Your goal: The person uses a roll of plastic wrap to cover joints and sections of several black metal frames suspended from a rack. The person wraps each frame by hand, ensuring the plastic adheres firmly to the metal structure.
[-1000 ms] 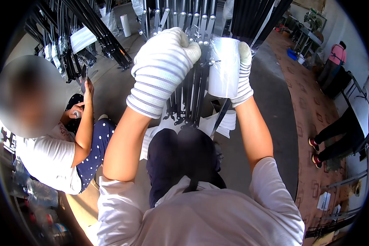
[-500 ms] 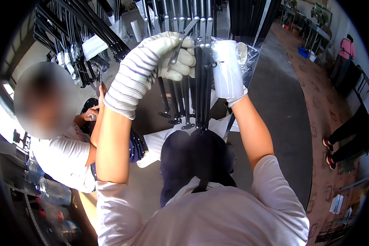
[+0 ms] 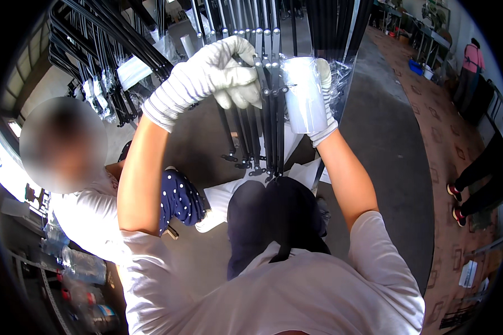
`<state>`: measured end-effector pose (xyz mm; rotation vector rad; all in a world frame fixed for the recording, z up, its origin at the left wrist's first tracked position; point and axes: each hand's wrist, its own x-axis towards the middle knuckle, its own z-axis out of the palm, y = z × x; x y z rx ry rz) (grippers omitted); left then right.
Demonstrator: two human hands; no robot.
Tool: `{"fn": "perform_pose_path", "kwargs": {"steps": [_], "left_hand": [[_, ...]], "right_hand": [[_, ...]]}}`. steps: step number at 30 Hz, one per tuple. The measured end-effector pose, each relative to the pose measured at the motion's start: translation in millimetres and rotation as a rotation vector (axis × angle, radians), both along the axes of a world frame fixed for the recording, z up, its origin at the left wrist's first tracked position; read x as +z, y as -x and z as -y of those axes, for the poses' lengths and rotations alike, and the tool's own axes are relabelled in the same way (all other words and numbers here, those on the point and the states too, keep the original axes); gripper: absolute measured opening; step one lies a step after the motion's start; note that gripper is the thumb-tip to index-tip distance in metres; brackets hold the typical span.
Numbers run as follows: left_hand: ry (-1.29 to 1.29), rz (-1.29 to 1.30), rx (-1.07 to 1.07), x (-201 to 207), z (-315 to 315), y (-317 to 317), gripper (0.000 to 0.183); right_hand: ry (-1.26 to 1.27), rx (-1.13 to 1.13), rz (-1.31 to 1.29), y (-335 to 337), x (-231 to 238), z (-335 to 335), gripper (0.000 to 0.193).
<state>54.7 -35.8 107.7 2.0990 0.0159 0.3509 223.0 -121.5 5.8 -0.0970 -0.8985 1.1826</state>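
Both my hands wear white knit gloves and are raised in front of me. My left hand (image 3: 218,75) is closed around the upper part of a bundle of thin black metal rods (image 3: 262,117) that hang down to my lap. My right hand (image 3: 321,95) holds a clear plastic sleeve (image 3: 304,95), wrapped around the right side of the same bundle. The rods end in small black fittings (image 3: 246,163) just above my dark trousers (image 3: 274,218).
A seated person in a white shirt (image 3: 89,215) is close on my left. More bundles of black rods (image 3: 106,50) hang or lie at the upper left. White sheets (image 3: 223,195) lie on the grey floor. Other people's legs (image 3: 480,184) stand at the right, on patterned flooring.
My left hand has slid from the bundle's top to grip it beside the sleeve. The sleeve in my right hand has shifted slightly right. The view has tilted down a little.
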Motion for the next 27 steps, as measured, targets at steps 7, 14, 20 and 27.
{"fn": "perform_pose_path", "kwargs": {"steps": [7,14,20,27], "left_hand": [[-0.008,0.028,-0.006,-4,-19,-14,0.027],[-0.097,-0.037,-0.077,-1,-27,-13,0.030],[-0.111,0.058,-0.026,-9,-15,-21,0.021],[-0.301,0.182,0.261,-20,-5,-20,0.012]], "right_hand": [[0.065,-0.103,0.042,-38,-36,-37,0.102],[0.102,-0.108,0.069,-28,-28,-25,0.098],[0.137,-0.130,0.085,-33,-32,-20,0.096],[0.122,-0.084,0.049,-30,-30,-17,0.103]]}}
